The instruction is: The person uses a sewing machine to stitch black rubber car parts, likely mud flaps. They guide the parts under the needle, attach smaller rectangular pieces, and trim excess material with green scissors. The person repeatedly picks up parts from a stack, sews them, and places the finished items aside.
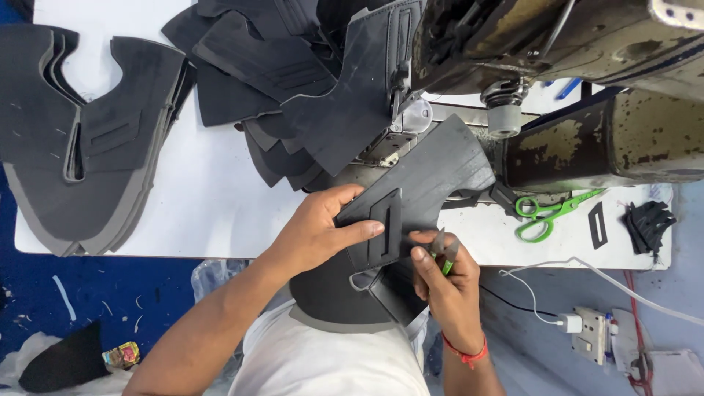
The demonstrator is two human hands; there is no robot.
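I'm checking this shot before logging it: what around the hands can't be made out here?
Head view only:
- Thread snips: handles buried in the right hand; only the blade tips show.
- Dark shoe-upper piece: lower part covered by the left hand.
- Sewing machine: cut off by the top edge.
- Needle area: hidden behind stacked pieces.

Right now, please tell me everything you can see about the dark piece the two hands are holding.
The dark piece is a flat, dark grey cut panel, leather-like, with a raised bar-shaped patch. It lies tilted at the table edge below the sewing machine. The left hand presses its lower corner; the right hand, holding a small green thread snip, touches the edge.
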